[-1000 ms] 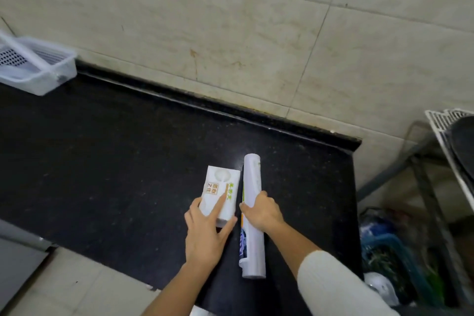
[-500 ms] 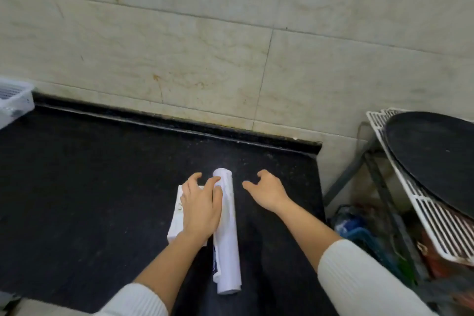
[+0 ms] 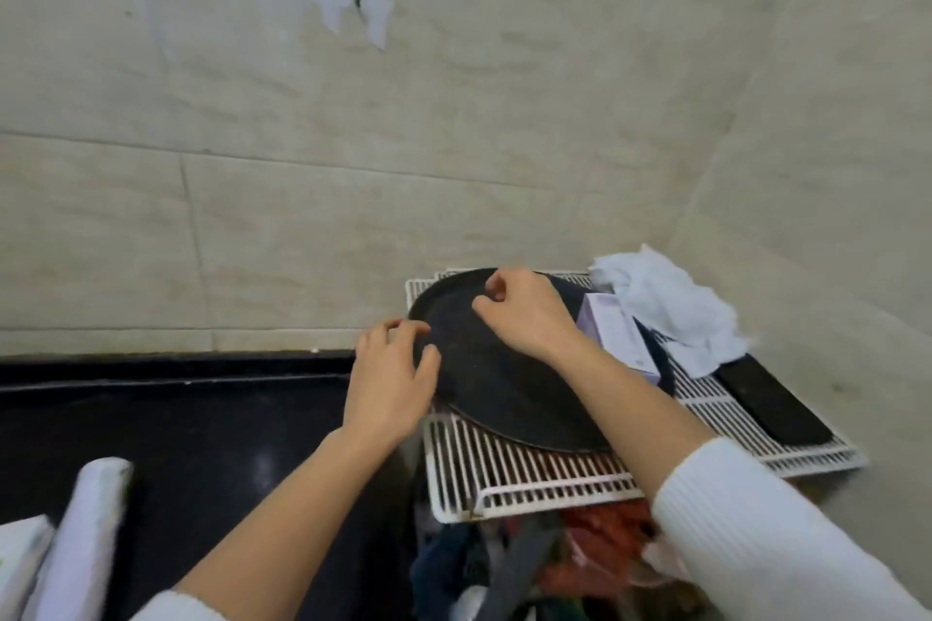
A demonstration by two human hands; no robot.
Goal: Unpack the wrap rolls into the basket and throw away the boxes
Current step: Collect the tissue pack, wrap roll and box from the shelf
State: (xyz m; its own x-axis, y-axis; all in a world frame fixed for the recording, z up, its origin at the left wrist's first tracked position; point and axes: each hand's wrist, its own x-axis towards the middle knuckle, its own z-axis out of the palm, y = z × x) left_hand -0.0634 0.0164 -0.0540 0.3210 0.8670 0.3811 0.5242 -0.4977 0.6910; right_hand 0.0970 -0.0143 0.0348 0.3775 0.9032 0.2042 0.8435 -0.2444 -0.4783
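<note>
Both hands are reaching over a round, flat black tray (image 3: 504, 398) that is lying on a white wire rack (image 3: 529, 474). The left hand (image 3: 391, 378) is sitting at the tray's near-left rim with its fingers loosely curled and spread; the fingertips appear to be touching the rim, but whether they are actually gripping it cannot be told. The right hand (image 3: 524, 313) is hovering over the far part of the tray, its fingers bent inward toward the thumb as if pinching; whether anything is caught between them cannot be told, since the frame is blurred.

Just right of the right hand, a pale lilac rectangular cardboard box (image 3: 618, 333) is lying on the tray, partly hidden by the right wrist. Beyond that box, a crumpled white cloth or paper (image 3: 671, 308) is resting on the rack. Farther right, at the rack's edge, a flat black rectangular object (image 3: 771, 398) is lying.

Well apart from the hands, down to the left of the left forearm, a white cylindrical wrap roll (image 3: 85, 535) is lying on the black stone countertop (image 3: 201, 419), untouched. Just left of the roll, the corner of a white cardboard box (image 3: 20, 555) is showing at the frame edge. The basket is not showing here.

Below the rack, beneath the right forearm, a jumble of coloured bags (image 3: 580, 555) is filling the space. A beige tiled wall (image 3: 454, 141) is rising beyond the hands.
</note>
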